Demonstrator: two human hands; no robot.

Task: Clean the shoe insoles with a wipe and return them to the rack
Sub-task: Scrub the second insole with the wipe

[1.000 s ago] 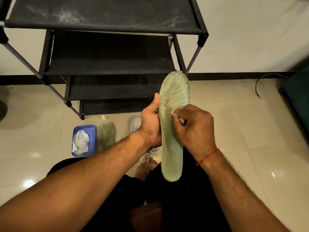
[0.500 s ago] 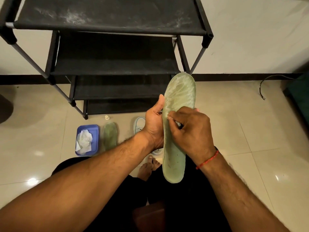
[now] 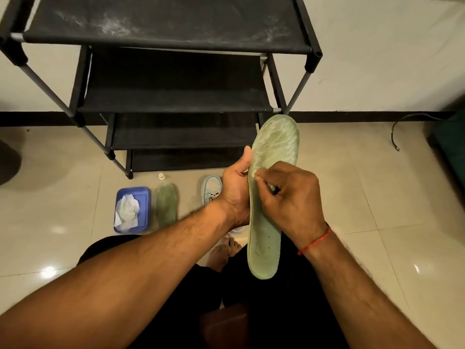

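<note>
Pale green and speckled, the insole (image 3: 266,222) stands upright over a seated person's dark-clad lap, heel end nearest the camera. The left hand (image 3: 235,195) grips its left edge, thumb laid up along the rim, the other fingers out of sight behind it. The right hand (image 3: 289,197), a red thread (image 3: 315,241) at the wrist, pinches a small white wipe (image 3: 253,173) in bunched fingertips and presses it to the insole's middle. Beyond, on the tiled floor, a second insole (image 3: 166,205) lies just beside a blue tray (image 3: 136,191) holding crumpled wipes (image 3: 127,210), with a pale shoe (image 3: 211,188) partly hidden by the left wrist. Farther off, the black rack (image 3: 171,99) stands against the wall, its top shelf streaked with dust. Cleaning appears under way: the toe area looks whitish, and neither insole is on the rack. The thin insole, gripped at one edge, could buckle or slip under hard rubbing. The little wipe could shred or drop. A cleaned insole set on that dusty shelf would likely pick up dirt again.
</note>
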